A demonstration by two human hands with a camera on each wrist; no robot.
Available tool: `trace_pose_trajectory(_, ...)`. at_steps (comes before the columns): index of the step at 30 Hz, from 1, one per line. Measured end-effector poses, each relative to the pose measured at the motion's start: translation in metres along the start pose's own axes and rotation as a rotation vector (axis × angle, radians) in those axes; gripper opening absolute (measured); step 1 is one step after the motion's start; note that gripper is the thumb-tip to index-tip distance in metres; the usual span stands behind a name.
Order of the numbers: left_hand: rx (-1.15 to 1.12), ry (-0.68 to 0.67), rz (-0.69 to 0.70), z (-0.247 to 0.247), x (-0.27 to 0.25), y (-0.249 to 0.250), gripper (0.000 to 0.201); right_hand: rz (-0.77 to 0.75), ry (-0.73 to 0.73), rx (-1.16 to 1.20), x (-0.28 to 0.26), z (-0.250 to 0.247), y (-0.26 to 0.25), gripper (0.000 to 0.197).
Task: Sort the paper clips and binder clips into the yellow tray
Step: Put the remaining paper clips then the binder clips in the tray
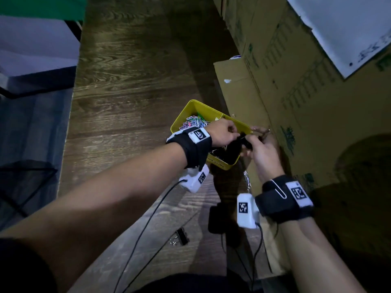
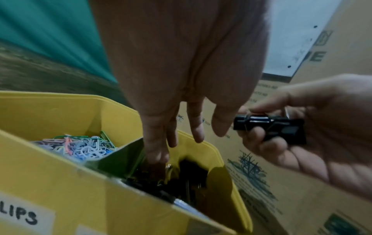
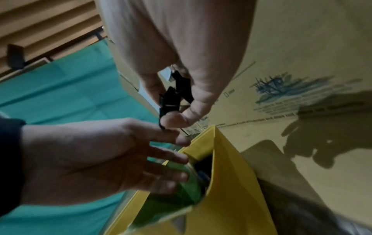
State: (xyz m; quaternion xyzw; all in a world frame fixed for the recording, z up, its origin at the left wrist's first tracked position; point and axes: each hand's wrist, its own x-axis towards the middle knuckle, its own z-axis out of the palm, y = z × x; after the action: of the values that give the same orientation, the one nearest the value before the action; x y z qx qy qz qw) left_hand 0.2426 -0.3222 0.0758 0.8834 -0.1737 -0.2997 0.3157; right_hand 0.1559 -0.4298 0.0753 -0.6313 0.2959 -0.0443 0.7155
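Observation:
The yellow tray [image 1: 190,112] stands against the cardboard boxes, with coloured paper clips [image 2: 80,147] in its far compartment and black binder clips [image 2: 181,178] in its near one. My right hand [image 1: 254,142] hovers at the tray's right rim and pinches a small bunch of black binder clips [image 3: 175,95] between thumb and fingers. My left hand [image 1: 234,134] reaches across above the binder clip compartment with its fingers [image 2: 197,133] straight and spread. Its index fingertip touches the lower end of the held clips [image 2: 269,127].
A loose black binder clip [image 1: 179,236] lies on the wooden table [image 1: 127,102] near me, beside a dark flat object [image 1: 218,218] and cables. Tall cardboard boxes [image 1: 296,81] wall off the right side. A silver paper clip [image 1: 279,188] hangs on my right wristband.

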Motion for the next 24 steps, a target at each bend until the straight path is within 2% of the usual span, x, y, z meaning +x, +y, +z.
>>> trace_pose_trajectory(2, 0.065, 0.038, 0.026, 0.002, 0.001, -0.006, 0.026, -0.054, 0.002, -0.145, 0.016, 0.003, -0.003, 0.024)
trace_pose_trajectory(4, 0.035, 0.069, 0.050, 0.001, -0.005, -0.016, 0.028, -0.116, -0.021, -0.289, 0.030, 0.008, -0.007, 0.023)
trace_pose_trajectory(9, -0.147, 0.190, 0.088, -0.002, -0.037, -0.046, 0.017, -0.195, -0.233, -0.806, 0.051, 0.034, -0.016, 0.023)
trace_pose_trajectory(12, -0.181, 0.304, 0.073, 0.000, -0.063, -0.064, 0.013, -0.170, -0.396, -1.081, 0.052, 0.048, -0.011, 0.041)
trace_pose_trajectory(15, -0.254, 0.397, 0.045, 0.004, -0.090, -0.087, 0.010, -0.249, -0.432, -1.263, 0.044, 0.055, -0.013, 0.049)
trace_pose_trajectory(19, -0.448, 0.273, -0.044, 0.018, -0.134, -0.131, 0.009, -0.338, -0.451, -1.254, 0.010, 0.061, -0.025, 0.037)
trace_pose_trajectory(22, -0.448, 0.152, -0.107, 0.031, -0.183, -0.165, 0.024, -0.263, -0.703, -1.118, -0.030, 0.067, -0.019, 0.035)
trace_pose_trajectory(24, -0.368, 0.052, -0.162, 0.043, -0.220, -0.190, 0.015, -0.215, -0.919, -1.164, -0.057, 0.072, 0.000, 0.042)
